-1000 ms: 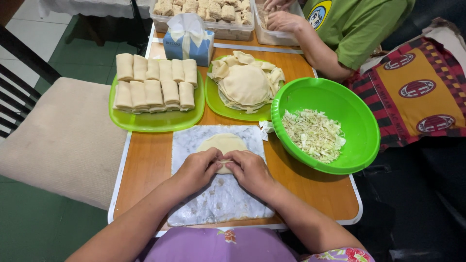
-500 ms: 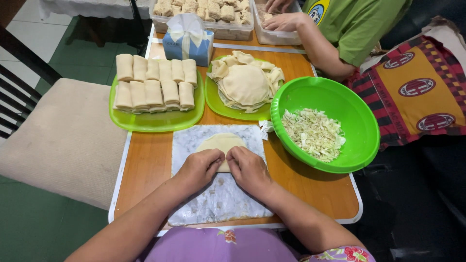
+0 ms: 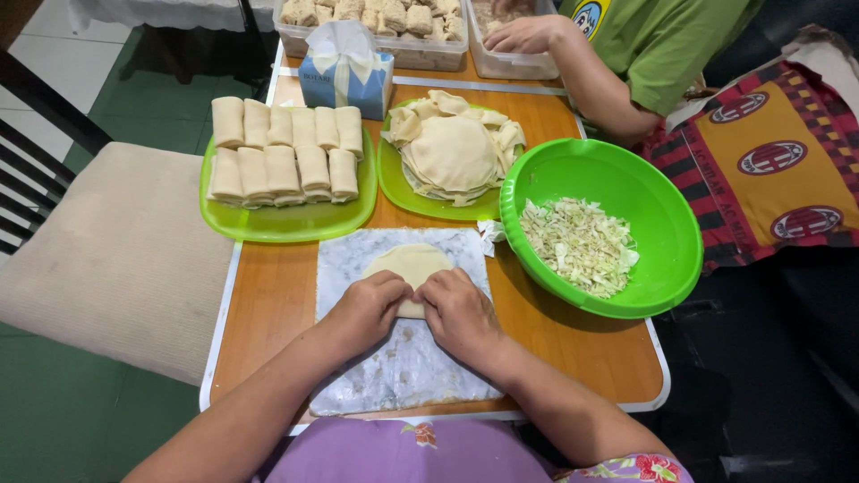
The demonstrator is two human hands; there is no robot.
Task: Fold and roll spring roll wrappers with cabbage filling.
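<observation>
Both hands press side by side on the near edge of a round pale wrapper (image 3: 413, 264) lying on a floured white sheet (image 3: 403, 358) on the wooden tabletop (image 3: 268, 313). The left hand (image 3: 367, 309) and right hand (image 3: 461, 313) curl their fingers over the wrapper, apparently gripping its folded edge, though the fold is hidden. Just right stands a green bowl (image 3: 658, 224) of shredded cabbage (image 3: 577, 246).

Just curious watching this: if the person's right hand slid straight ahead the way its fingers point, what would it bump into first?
The right hand points up the table, over the pale wrapper it presses. Past that, probably the green plate stacked with round wrappers, though the exact heading is hard to judge.
</observation>
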